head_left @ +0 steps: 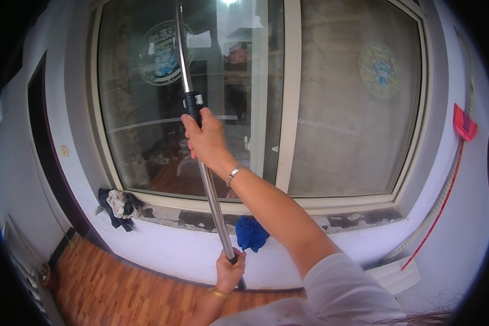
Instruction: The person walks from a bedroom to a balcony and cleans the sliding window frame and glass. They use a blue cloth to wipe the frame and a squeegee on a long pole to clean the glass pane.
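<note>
A long telescopic metal pole [212, 193] rises at a slant in front of a sliding window [292, 102], its top running out of view. My right hand [209, 140] grips it just below the black locking collar [193, 99]. Lower down, my left hand [229, 271] is closed around the black grip near the pole's bottom end. Behind the pole, the left glass pane [228, 163] shows reflections and a round floral sticker [163, 61]. Whether the pole's hidden upper end touches the glass cannot be seen.
A blue cloth [251, 234] hangs over the worn windowsill [358, 220]. Dark and pale cloths [122, 205] lie bunched at its left end. On the right, a red stick [436, 222] with a pink cloth [464, 123] leans against the wall. Wood-patterned flooring [118, 289] lies below.
</note>
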A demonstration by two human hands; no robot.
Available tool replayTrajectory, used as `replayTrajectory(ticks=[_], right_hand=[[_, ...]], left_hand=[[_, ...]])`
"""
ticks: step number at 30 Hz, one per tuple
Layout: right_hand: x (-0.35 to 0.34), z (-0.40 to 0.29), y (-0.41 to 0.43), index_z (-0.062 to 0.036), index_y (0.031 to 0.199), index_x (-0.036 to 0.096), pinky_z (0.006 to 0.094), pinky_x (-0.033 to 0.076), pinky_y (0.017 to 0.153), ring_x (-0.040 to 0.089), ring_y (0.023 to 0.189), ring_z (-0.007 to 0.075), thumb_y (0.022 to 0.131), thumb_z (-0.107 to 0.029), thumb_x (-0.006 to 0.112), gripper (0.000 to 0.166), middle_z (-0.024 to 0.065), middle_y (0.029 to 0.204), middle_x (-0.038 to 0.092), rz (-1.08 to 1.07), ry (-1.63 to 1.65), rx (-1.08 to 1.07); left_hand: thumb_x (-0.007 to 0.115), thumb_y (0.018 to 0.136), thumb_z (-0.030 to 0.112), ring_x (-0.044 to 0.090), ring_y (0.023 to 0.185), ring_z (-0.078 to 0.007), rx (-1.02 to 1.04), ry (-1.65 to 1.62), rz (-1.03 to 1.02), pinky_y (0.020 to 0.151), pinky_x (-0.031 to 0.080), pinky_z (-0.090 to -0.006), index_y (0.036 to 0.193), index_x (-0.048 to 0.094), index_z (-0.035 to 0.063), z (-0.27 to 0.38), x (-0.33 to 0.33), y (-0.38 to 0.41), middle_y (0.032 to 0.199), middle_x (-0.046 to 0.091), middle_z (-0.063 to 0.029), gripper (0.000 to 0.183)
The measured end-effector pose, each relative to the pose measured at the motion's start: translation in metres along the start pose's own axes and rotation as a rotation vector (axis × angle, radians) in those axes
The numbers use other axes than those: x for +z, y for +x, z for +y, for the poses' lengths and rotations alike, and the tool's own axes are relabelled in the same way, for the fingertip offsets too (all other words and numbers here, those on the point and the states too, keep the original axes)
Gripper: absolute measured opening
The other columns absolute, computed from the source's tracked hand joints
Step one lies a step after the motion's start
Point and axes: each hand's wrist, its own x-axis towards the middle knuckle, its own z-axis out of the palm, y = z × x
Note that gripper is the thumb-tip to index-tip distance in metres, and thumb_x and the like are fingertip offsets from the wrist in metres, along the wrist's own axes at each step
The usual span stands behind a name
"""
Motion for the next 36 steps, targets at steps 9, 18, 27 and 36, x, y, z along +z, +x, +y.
replayTrajectory(ticks=[9, 18, 27, 36], right_hand=[[-0.064, -0.009, -0.023, -0.0029, 0.091, 0.045, 0.0238, 0.04, 0.035, 0.046, 0.046, 0.0069, 0.094, -0.022, 0.057, 0.022, 0.0026, 0.068, 0.05, 0.072, 0.068, -0.015], [-0.117, -0.011, -0.048, -0.0051, 0.091, 0.045, 0.0224, 0.04, 0.035, 0.046, 0.046, 0.006, 0.096, -0.02, 0.055, 0.019, 0.0025, 0.068, 0.051, 0.189, 0.113, -0.022], [-0.156, -0.016, -0.065, -0.0082, 0.091, 0.044, 0.0227, 0.039, 0.035, 0.045, 0.045, 0.006, 0.097, -0.024, 0.054, 0.02, 0.0018, 0.069, 0.05, 0.289, 0.175, -0.061], [-0.164, -0.033, -0.094, -0.0073, 0.091, 0.044, 0.0231, 0.04, 0.035, 0.045, 0.046, 0.0063, 0.098, -0.022, 0.051, 0.018, 0.0019, 0.069, 0.049, 0.468, 0.163, -0.144]], left_hand=[[0.069, 0.084, 0.009, 0.047, 0.05, -0.0069, -0.026, 0.172, -0.045, 0.048, 0.041, -0.0252, 0.084, 0.054, 0.005, -0.018, 0.029, -0.006, 0.059, 0.053, -0.0004, 0.015], [0.07, 0.083, 0.014, 0.056, 0.056, -0.0166, 0.038, 0.372, -0.134, 0.058, 0.049, -0.031, 0.087, 0.056, 0.0044, -0.025, 0.048, -0.015, 0.064, 0.06, -0.0097, 0.018], [0.07, 0.082, 0.013, 0.059, 0.059, -0.0185, 0.137, 0.508, -0.183, 0.06, 0.05, -0.0309, 0.09, 0.056, 0.0035, -0.015, 0.057, -0.019, 0.069, 0.061, -0.0106, 0.019], [0.072, 0.082, 0.014, 0.066, 0.065, -0.0279, 0.205, 0.576, -0.273, 0.061, 0.052, -0.0327, 0.092, 0.058, 0.0033, 0.009, 0.027, -0.017, 0.073, 0.065, -0.0139, 0.021]])
